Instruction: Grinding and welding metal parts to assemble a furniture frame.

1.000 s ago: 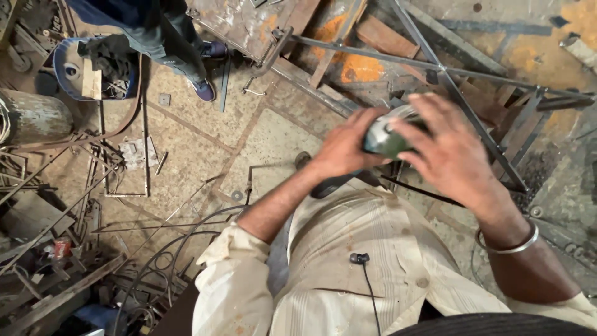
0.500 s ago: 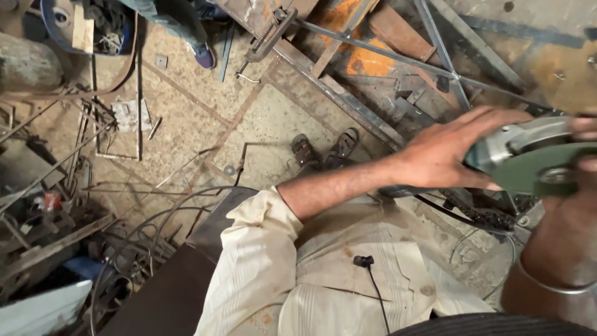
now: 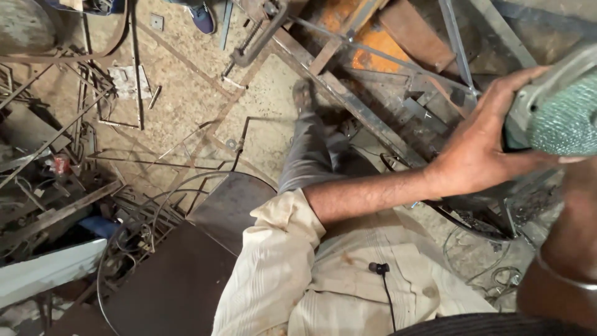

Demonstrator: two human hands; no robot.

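Your left hand (image 3: 482,152) sits at the right of the frame, fingers spread and wrapped over the grey guard of the grinder (image 3: 550,106), thumb underneath. The grinder fills the upper right corner, its green disc face turned toward you and partly cut off by the frame edge.

Your right hand is out of sight; only its forearm with the bangle (image 3: 563,274) shows at the lower right, so how those fingers stand cannot be told.

Against half a second ago, the grinder has come up closer to the camera and further right, and your view has swung down: your grey trouser leg and sandal (image 3: 303,93) now show in the upper middle, planted beside the steel frame (image 3: 348,99) that runs diagonally across the floor. A second ago the tool was at the centre with both hands clasped round it; now it rides high and to the side, well clear of the metalwork below. That reads as handling or adjusting the tool, not cutting.

At the top edge another person's blue shoe (image 3: 202,17) stands on the floor. Scrap rods (image 3: 93,93) crowd the left side, and a dark round plate (image 3: 230,202) lies just left of your sleeve.
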